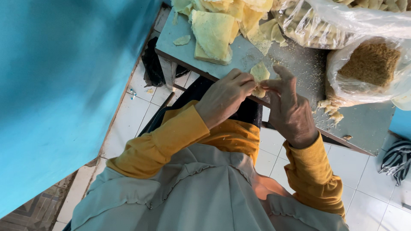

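Wrapper piece [260,72] sits betw. both sets of fingertips, above table edge [205,70]. L hand [224,98] and R hand [289,109] pinch it; its long axis points away from the fingers, both hands equally near.

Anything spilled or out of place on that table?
Yes. Crumbs are scattered over the grey table, thickest beside the open plastic bag of brown crumbs. Torn pale-yellow sheets lie in a loose heap. Both hands, left hand and right hand, pinch a small yellow piece.

Bright blue wall [64,85], white tiled floor [128,119], grey table [368,124], soft daylight.
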{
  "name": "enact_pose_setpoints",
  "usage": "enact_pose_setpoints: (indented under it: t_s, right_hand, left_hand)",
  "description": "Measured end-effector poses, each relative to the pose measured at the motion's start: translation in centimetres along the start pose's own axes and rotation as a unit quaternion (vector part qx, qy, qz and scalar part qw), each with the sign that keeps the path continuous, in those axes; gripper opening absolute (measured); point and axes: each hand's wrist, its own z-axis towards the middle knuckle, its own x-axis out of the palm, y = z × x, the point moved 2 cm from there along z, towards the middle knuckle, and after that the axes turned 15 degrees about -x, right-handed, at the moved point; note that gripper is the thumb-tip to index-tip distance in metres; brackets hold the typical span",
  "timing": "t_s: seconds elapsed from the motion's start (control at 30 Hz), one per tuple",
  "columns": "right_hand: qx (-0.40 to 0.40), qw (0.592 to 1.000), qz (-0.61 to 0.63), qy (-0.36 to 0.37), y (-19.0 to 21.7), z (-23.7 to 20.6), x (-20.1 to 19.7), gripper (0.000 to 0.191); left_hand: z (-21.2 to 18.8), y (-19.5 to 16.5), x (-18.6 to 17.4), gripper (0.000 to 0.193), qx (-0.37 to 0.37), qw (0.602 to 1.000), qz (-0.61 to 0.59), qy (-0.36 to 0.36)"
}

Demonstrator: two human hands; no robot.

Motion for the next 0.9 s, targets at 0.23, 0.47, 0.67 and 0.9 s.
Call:
enact_pose_setpoints:
  t_s: [0.23,0.47,0.67,0.9]
  right_hand:
    - [0.050,0.996,0.005,0.074,-1.7,-0.1,0.3,0.061]
    - [0.086,0.977,0.180,0.074,-6.6,1.5,1.2,0.054]
    - [0.041,0.998,-0.018,0.033,-3.1,-1.0,1.2,0.055]
    - [0.082,0.987,0.125,0.054,-6.3,0.6,1.1,0.053]
  left_hand:
    - [1.6,1.3,2.0,0.024,0.022,0.998,0.058,0.016]
    - [3.3,0.4,2.6,0.026,0.042,0.976,0.214,0.000]
    - [1.5,0.7,2.5,0.019,0.070,0.981,0.180,-0.032]
    - [5.1,1.8,2.8,0.012,-0.040,0.997,0.058,0.031]
